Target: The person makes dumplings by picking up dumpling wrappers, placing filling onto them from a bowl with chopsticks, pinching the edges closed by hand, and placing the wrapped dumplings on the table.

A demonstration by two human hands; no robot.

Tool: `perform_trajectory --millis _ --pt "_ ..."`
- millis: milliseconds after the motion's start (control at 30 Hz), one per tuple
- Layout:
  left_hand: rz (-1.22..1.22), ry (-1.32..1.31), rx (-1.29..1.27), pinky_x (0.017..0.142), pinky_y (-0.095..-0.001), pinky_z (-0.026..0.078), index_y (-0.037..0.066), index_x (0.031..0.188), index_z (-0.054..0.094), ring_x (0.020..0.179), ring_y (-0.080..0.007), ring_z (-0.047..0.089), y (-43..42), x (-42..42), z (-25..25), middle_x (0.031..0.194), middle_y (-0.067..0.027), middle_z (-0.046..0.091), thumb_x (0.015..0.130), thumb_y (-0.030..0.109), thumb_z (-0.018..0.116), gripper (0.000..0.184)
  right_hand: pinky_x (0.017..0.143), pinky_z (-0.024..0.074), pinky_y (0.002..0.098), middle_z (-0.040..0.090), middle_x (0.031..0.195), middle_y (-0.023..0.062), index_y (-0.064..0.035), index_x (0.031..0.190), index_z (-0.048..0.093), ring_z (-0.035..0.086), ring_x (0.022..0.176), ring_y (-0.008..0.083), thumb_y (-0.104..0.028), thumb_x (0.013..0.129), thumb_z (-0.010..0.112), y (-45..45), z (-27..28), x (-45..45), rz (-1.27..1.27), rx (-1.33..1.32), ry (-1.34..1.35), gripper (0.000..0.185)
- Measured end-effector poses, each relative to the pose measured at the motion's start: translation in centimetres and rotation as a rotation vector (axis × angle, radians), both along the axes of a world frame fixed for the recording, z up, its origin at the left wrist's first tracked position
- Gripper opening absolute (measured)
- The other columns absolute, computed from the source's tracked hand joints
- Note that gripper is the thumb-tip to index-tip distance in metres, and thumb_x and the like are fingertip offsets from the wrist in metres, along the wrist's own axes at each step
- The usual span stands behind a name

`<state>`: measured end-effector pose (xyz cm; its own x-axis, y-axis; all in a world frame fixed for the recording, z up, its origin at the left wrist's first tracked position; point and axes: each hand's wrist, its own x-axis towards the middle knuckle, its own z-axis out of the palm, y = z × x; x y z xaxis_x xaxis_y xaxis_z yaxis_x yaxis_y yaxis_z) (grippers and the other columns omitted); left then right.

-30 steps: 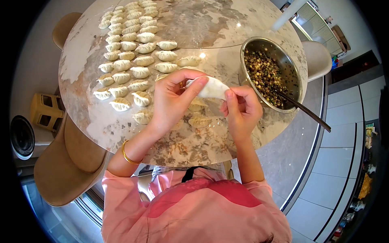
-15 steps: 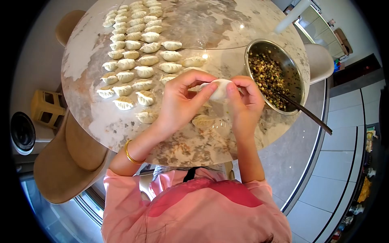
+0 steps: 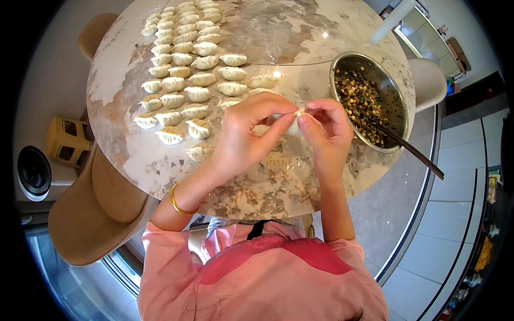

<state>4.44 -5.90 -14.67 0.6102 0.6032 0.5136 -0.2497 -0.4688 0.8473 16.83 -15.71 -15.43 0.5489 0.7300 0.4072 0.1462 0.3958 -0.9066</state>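
Observation:
Near the table's middle, my left hand [image 3: 246,131] and my right hand [image 3: 325,128] pinch a white dumpling [image 3: 297,126] between thumbs and forefingers. The fingertips of both hands nearly meet at its upper edge, and the fingers hide part of it. Rows of folded dumplings [image 3: 197,94] cover the left part of the round marbled table [image 3: 134,160]. A few more dumplings lie close beside and behind my left hand. To the right of my right hand stands a metal bowl [image 3: 399,104] with chopped filling [image 3: 361,99] in it.
A dark utensil handle [image 3: 415,152] sticks out over the bowl's right rim. A brown chair [image 3: 80,224] stands at the lower left, below a yellow stool [image 3: 68,142]. Another chair [image 3: 428,83] is beyond the table at the right.
My hands have come closer together, and their fingertips have moved to the dumpling's upper edge. Less of the dumpling shows. The whole view has shifted slightly.

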Motion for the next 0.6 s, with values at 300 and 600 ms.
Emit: perform_trajectory --millis 300,600 --pt "0.034 -0.046 -0.193 0.064 -0.0258 0.055 0.0 0.095 0.057 0.088 -0.0173 0.067 -0.17 0.26 -0.4 0.089 -0.0087 0.066 0.084 0.001 0.065 0.013 0.082 0.0451 0.0256 0.058 0.101 0.0074 0.0011 0.094 0.064 0.056 0.093 0.0141 0.0 0.08 0.068 0.37 -0.18 0.28 0.002 -0.014 -0.102 0.015" --pt "-0.123 -0.055 -0.297 0.071 -0.0238 0.056 -0.001 0.099 0.06 0.09 -0.0121 0.064 -0.06 0.13 -0.29 0.099 -0.0065 0.062 0.085 -0.001 0.063 0.014 0.081 0.0458 0.0265 0.06 0.093 0.0081 0.0018 0.089 0.061 0.057 0.088 0.0152 0.001 0.08 0.066 0.35 0.14 0.25 -0.141 -0.012 -0.28 0.01"
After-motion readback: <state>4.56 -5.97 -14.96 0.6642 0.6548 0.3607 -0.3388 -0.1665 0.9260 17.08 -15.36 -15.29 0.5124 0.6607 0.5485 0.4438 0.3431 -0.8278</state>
